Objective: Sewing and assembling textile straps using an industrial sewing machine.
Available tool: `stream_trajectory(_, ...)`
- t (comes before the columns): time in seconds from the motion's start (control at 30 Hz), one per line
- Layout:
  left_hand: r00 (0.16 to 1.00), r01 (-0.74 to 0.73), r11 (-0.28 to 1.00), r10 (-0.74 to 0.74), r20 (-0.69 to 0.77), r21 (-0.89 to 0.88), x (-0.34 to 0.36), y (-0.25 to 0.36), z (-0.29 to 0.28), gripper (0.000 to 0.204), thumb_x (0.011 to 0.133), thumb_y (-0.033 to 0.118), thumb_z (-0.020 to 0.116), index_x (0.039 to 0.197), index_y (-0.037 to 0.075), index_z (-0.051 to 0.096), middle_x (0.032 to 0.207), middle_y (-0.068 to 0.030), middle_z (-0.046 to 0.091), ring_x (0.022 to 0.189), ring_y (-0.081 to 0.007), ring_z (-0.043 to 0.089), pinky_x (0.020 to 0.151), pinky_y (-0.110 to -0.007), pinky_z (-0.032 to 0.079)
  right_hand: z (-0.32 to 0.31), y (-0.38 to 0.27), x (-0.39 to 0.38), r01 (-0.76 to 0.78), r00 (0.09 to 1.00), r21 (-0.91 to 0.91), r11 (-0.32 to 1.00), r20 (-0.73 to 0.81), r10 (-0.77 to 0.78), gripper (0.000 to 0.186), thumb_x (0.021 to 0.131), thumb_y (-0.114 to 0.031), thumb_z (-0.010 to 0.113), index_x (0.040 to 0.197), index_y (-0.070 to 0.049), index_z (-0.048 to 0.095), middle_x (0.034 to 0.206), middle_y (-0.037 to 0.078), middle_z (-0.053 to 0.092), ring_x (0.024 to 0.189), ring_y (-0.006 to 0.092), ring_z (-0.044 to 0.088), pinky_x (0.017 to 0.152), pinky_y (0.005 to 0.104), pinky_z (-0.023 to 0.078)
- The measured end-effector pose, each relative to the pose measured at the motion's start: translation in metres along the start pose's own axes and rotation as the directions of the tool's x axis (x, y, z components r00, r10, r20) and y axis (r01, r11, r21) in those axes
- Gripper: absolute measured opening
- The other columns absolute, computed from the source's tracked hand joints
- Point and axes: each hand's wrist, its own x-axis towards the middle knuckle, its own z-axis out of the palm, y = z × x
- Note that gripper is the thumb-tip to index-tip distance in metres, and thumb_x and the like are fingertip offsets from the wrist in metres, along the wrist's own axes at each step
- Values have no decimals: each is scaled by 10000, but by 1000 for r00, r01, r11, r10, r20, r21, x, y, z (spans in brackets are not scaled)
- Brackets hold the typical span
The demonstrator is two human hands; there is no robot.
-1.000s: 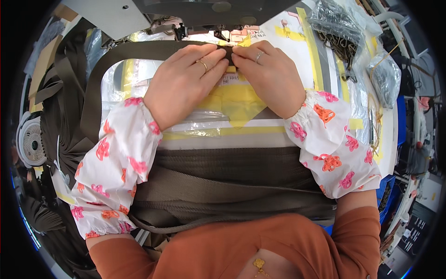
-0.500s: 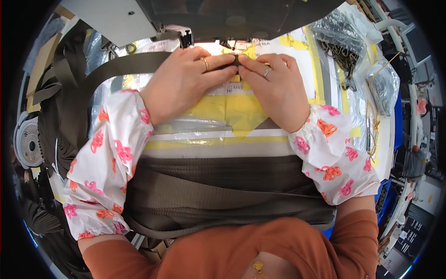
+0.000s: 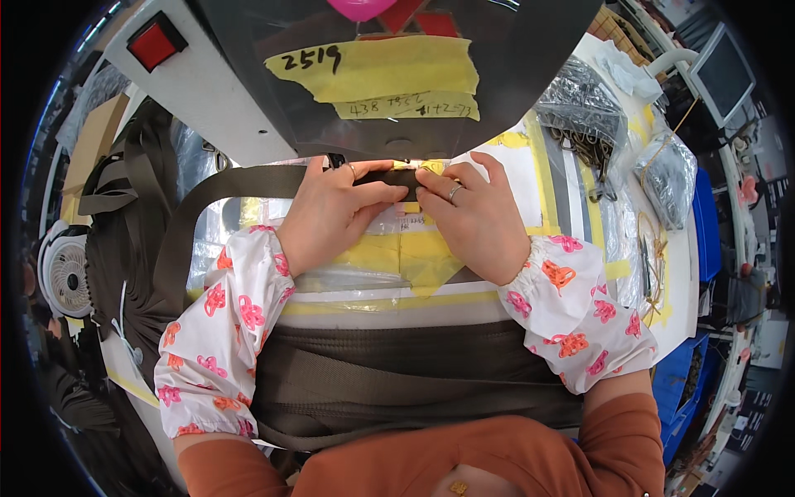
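Lap: olive webbing strap lies piled nearest the body, slack feeding up toward the sewing machine.
Left hand: pinches the strap flat just before the machine.
Right hand: fingertips press the same fold, steadying it.
Beyond, right of machine: bagged metal hardware.

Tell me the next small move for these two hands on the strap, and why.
Probably ease the olive webbing strap a little further forward under the sewing machine head. Both the left hand and the right hand pinch the strap's folded end flat right at the machine's base, so it looks lined up but not quite under.
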Motion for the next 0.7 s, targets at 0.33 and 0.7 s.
stream_trajectory(0.33,999,-5,997,8,-41,74,-2,-5,2,218,715,16,626,923,72,659,1037,-116,615,850,-285,612,700,-321,499,1,1,1,-34,999,3,999,15,34,96,703,-96,551,785,-81,598,1031,10,601,923,170,512,954,448,311)
stream_trajectory(0.7,1000,-6,994,8,-15,106,-3,-7,5,207,771,57,588,961,109,649,1070,-77,611,992,-177,566,701,-322,334,-3,4,2,-28,995,14,1000,99,27,110,730,-100,536,816,-89,603,1048,8,601,907,178,530,961,481,303)
